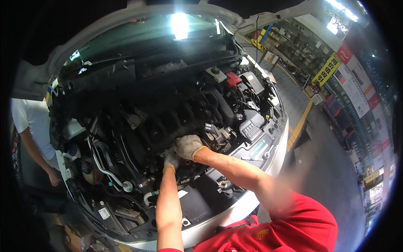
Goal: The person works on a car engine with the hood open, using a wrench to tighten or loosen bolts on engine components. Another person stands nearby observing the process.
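Both my hands, in pale knit work gloves with yellow cuffs, reach into the engine bay of a white car under its raised hood. My right hand (189,146) is curled at the front edge of the black engine (156,133), its fingers closed; what lies under them is hidden. Just left of it and lower, my left hand (171,160) reaches down beside the engine, and its fingertips cannot be seen. To the right of my right hand sits a metal housing with connectors (218,136).
Silver pipes (98,157) run along the left of the bay. A red-covered terminal (233,80) and a black box (252,124) are at the right. Small tools (253,158) lie on the front panel. Another person (35,130) stands at the left fender. Shelves (289,46) line the far wall.
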A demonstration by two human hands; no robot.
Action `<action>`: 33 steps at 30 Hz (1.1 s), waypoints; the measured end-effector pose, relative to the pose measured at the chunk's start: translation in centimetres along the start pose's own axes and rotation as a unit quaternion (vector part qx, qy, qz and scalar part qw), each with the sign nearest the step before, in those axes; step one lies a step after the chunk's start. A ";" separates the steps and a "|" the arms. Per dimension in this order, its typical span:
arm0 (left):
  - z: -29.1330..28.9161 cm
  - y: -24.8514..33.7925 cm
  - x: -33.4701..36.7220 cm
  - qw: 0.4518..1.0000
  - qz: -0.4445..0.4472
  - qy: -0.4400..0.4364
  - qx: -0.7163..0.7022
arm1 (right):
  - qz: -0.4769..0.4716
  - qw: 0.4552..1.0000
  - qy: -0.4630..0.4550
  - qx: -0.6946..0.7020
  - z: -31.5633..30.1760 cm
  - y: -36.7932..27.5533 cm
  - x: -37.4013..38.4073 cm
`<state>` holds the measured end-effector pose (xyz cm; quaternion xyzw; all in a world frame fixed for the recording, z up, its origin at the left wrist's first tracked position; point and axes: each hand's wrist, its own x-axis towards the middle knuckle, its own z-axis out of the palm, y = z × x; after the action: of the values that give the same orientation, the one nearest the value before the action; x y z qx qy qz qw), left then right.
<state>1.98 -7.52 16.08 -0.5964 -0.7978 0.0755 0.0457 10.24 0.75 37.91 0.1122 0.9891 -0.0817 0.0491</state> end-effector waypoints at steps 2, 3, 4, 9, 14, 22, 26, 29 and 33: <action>0.2 0.4 0.2 0.995 -0.014 -0.088 -0.040 | -0.003 0.999 -0.029 -0.032 0.3 0.3 1.8; 0.1 0.6 0.4 0.989 -0.021 -0.131 -0.059 | -0.005 0.998 -0.044 -0.048 0.6 0.6 2.8; -0.3 1.2 0.5 0.988 -0.057 -0.102 -0.103 | 0.006 0.997 -0.046 -0.068 0.9 0.6 3.5; 1.1 1.0 1.8 0.941 -0.162 -0.059 -0.293 | 0.032 0.999 -0.009 -0.027 1.5 1.4 4.3; 5.5 0.6 2.1 0.943 -0.125 0.002 -0.307 | 0.016 0.997 -0.037 -0.072 1.1 0.3 4.8; 11.2 -0.7 1.4 0.979 0.015 0.174 -0.106 | -0.068 0.992 0.004 -0.104 1.4 -0.7 4.0; 5.5 2.9 4.1 0.979 -0.006 -0.058 -0.197 | -0.009 0.993 0.028 -0.116 3.2 1.6 4.5; 0.9 3.4 2.3 0.957 -0.059 0.037 -0.281 | -0.004 0.995 0.014 -0.102 3.2 2.4 4.2; -1.6 2.5 2.2 0.965 0.035 -0.097 -0.241 | 0.021 0.991 -0.072 -0.112 1.6 1.4 -0.4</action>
<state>4.00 -4.64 17.18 -0.6075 -0.7715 -0.0600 -0.1794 11.08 1.76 36.21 0.1206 0.9833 0.0230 0.1346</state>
